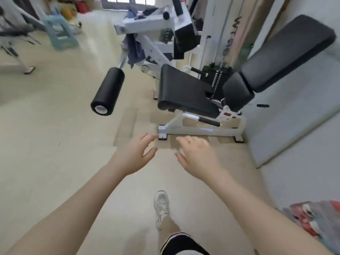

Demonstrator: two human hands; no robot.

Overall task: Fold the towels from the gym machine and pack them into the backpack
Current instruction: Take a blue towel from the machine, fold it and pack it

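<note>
A white gym machine (pixel 200 127) with a black seat (pixel 184 91) and black backrest (pixel 287 52) stands ahead on the right. A dark blue towel (pixel 135 50) hangs from its front arm above the black foam roller (pixel 108 92). Another bluish cloth (pixel 131 12) lies on the top of the frame. My left hand (pixel 134 155) and my right hand (pixel 196 155) reach forward with relaxed, spread fingers, both empty and well short of the towels. No backpack is in view.
A grey and red patterned cloth (pixel 312 219) lies at the lower right. A pale blue stool (pixel 60 32) and a rack stand at the far left. A grey mat (pixel 294 111) leans on the right wall. My foot in a white sneaker (pixel 161 205) steps on beige floor.
</note>
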